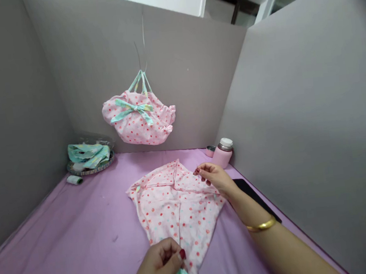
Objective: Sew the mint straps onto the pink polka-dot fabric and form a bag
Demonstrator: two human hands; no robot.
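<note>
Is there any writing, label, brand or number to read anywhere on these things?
None can be read.
The pink bottle shows no lettering.
The dotted cloth and hanging bag carry only patterns.
The small roll is too small to tell.

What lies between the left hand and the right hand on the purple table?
In the head view, only the pink dotted cloth spans from the left hand to the right hand; both hands grip its edges.

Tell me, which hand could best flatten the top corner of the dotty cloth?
The right hand, probably. It already rests on the far corner of the cloth, while the left hand pinches the near end.
</note>
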